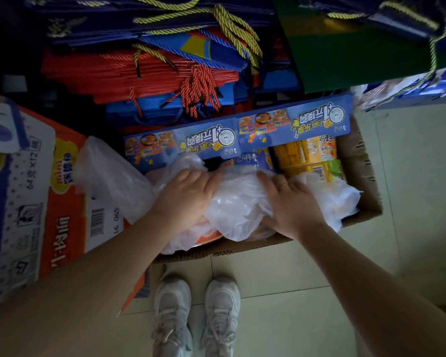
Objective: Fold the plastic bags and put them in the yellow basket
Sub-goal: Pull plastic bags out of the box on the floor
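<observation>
The crumpled clear plastic bags (238, 202) cover most of the open brown cardboard box (363, 176), hiding its contents and the hands' fingertips. The orange-and-white printed carton (49, 197) runs off the left edge.

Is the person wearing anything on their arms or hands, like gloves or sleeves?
No gloves and no sleeves in view: both forearms are bare up to the picture's edge. The left hand wears nothing. The right hand has a thin ring on one finger. No watch or bracelet shows on either wrist.
</observation>
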`<state>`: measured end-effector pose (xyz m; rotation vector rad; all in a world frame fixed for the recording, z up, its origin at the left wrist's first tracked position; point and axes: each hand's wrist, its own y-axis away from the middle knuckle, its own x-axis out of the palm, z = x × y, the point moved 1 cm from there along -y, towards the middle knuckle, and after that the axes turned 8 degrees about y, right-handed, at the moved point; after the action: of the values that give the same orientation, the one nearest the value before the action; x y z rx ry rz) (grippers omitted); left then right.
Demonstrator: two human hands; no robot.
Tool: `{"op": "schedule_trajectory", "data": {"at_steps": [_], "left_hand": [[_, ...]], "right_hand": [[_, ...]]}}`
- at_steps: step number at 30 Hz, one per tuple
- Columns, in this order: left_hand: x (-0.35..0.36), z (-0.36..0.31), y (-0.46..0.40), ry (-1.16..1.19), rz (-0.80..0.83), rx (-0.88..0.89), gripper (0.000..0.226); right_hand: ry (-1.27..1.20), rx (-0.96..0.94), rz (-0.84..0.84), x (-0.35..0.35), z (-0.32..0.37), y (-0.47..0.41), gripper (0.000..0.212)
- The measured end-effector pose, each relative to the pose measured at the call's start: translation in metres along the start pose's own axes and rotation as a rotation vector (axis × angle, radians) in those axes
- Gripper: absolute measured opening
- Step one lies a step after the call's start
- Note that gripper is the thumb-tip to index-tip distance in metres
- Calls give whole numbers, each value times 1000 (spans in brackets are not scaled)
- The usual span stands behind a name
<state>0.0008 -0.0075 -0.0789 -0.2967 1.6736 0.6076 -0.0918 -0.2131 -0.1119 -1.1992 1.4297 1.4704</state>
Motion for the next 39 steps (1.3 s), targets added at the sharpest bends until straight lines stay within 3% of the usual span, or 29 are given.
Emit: {"op": "schedule_trajectory", "data": {"at_steps": [3, 6, 9, 11, 14, 16, 19, 22, 25, 27, 30, 33, 35, 37, 39], "left_hand": [[0, 0, 2, 28, 79, 19, 62], [-15, -7, -5, 99, 230, -26, 43], [-36, -5, -3, 35, 331, -250, 24], [-55, 0, 5, 35, 398, -382, 26], [-96, -9, 10, 72, 396, -427, 32], [-127, -23, 14, 135, 350, -403, 32], [-155, -28, 27, 128, 218, -384, 23], [-159, -22, 32, 123, 309, -387, 12], [-143, -19, 21, 85, 294, -286, 29], [-118, -13, 18, 64, 223, -201, 36], [-86, -4, 23, 110, 149, -144, 41], [-68, -3, 19, 85, 190, -192, 37], [-61, -6, 13, 45, 332, -295, 25], [-51, -10, 6, 35, 422, -368, 15], [-48, -16, -1, 53, 438, -387, 14]], "right_hand": [[9, -41, -4, 0, 3, 9, 66], [-39, -11, 172, -14, 4, 8, 43], [-120, 325, 277, -34, -17, 14, 33], [-218, 536, 278, -51, -41, 34, 26], [-404, 635, 316, -87, -57, 66, 21], [-510, 669, 233, -123, -52, 80, 18], [-699, 802, -5, -176, -44, 85, 21], [-815, 766, -172, -201, -30, 73, 29], [-878, 388, 13, -178, -5, 42, 79], [-722, 169, 160, -148, 5, 28, 107], [-479, 40, 252, -94, 8, 17, 115], [-373, 34, 270, -59, 6, 9, 104], [-164, 43, 67, -50, 4, 7, 94], [7, 171, -145, -54, -4, 15, 91], [1, 391, -129, -59, -11, 34, 103]]}}
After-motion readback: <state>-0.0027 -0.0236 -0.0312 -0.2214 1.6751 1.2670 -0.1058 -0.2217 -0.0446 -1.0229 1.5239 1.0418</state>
